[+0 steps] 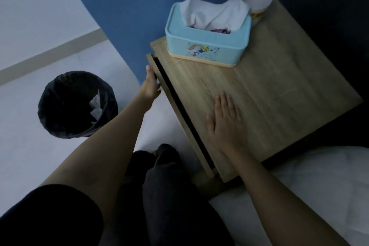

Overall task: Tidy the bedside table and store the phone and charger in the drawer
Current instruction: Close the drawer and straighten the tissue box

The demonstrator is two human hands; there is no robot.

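Observation:
The wooden bedside table [279,90] fills the right of the head view. Its drawer front [175,110] stands out only a narrow dark gap from the table's left edge. My left hand [150,84] lies against the outside of the drawer front near its far end, fingers on the wood. My right hand [225,122] rests flat, palm down, on the table top near the drawer edge, holding nothing. No phone or charger is visible; the inside of the drawer is hidden.
A light blue tissue box [207,46] with white cloth in it stands at the table's far edge, a white cup [256,0] behind it. A black-lined bin [77,104] with crumpled paper is on the floor at left. White bedding [319,191] is at lower right.

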